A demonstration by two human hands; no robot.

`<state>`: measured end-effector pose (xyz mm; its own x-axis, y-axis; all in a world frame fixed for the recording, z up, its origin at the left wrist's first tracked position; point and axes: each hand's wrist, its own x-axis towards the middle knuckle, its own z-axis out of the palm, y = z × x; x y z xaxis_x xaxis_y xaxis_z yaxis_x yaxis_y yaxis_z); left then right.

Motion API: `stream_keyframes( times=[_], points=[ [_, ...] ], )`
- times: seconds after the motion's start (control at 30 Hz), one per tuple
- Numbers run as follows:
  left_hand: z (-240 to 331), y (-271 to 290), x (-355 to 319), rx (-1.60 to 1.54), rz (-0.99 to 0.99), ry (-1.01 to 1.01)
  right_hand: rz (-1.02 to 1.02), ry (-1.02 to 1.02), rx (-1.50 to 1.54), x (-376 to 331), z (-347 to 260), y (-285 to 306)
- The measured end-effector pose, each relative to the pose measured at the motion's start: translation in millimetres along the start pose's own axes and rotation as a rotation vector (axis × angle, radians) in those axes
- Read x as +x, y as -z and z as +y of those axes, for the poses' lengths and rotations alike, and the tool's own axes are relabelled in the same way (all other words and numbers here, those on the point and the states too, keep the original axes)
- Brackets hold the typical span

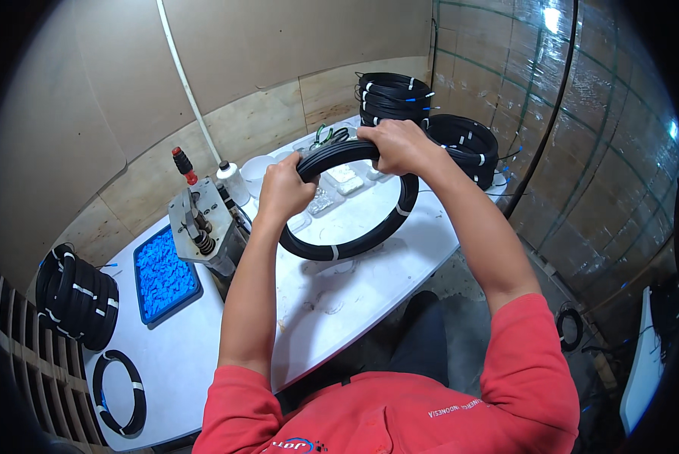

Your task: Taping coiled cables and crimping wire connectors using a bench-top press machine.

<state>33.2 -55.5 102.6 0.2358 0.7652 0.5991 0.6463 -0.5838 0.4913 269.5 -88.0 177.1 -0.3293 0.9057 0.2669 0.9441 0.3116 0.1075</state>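
Note:
Both my hands hold up a coil of black cable point(375, 240) over the white table, with white ties around it. My left hand point(285, 189) grips the coil's upper left side, fingers wrapped round it. At the top right of the ring, my right hand point(400, 147) is closed on the same coil. Below and behind the ring are clear trays of small pale parts point(341, 178). A metal hand press with a lever point(203, 223) stands left of my left forearm.
A blue tray point(196, 296) full of blue connector pieces lies left of the press. Stacked black cable coils stand at the back point(395, 94), back right point(464, 144) and far left point(78, 295). A single coil point(137, 405) lies near left. A white bottle point(232, 184) stands behind the press.

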Motion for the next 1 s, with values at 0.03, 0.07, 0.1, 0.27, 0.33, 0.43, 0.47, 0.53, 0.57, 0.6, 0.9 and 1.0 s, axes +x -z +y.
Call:
stream_keyframes(
  times=[0.03, 0.07, 0.1, 0.27, 0.33, 0.43, 0.47, 0.53, 0.57, 0.6, 0.9, 1.0],
  points=[
    [-3.1, -0.3, 2.4, -0.005, -0.029, 0.039, 0.033, -0.010, -0.033, -1.2, -1.3, 0.3],
    [-6.6, 0.3, 3.6, -0.005, -0.033, 0.038, 0.234, 0.065, -0.042, -3.2, 0.6, -10.6],
    [-10.2, 1.4, 4.8, -0.041, -0.022, 0.054, 0.232, 0.061, -0.040, -6.8, 0.6, -16.5],
    [-33.3, 4.1, -1.6, -0.148, 0.071, 0.075, 0.812, 0.332, 0.214, -51.7, -53.8, -44.0],
    [-38.4, 0.5, -2.5, -0.171, 0.061, 0.099, 0.848, 0.300, 0.348, -79.1, -56.4, -75.9],
    [-52.8, -6.7, -6.3, -0.255, 0.047, 0.163, 0.915, -0.090, 0.493, -110.4, -31.2, -134.1],
    [-58.2, -11.2, -5.9, -0.316, 0.043, 0.199, 0.961, -0.224, 0.518, -116.7, -19.1, -149.4],
    [-69.9, -23.9, -8.1, -0.421, 0.040, 0.246, 0.994, -0.406, 0.574, -121.9, 1.1, -166.8],
    [-69.1, -29.3, -9.6, -0.528, 0.033, 0.290, 0.986, -0.458, 0.601, -121.4, 12.6, -169.0],
    [-67.7, -35.2, -11.6, -0.593, 0.017, 0.328, 0.978, -0.468, 0.582, -117.9, 25.9, -171.7],
    [-78.1, -102.8, -37.9, -1.059, 0.084, 0.448, 0.463, -0.309, 0.800, -87.2, 84.8, -130.7],
    [-88.7, -126.5, -46.1, -1.094, 0.086, 0.485, 0.466, -0.277, 0.756, -82.7, 83.8, -106.2]
  ],
)
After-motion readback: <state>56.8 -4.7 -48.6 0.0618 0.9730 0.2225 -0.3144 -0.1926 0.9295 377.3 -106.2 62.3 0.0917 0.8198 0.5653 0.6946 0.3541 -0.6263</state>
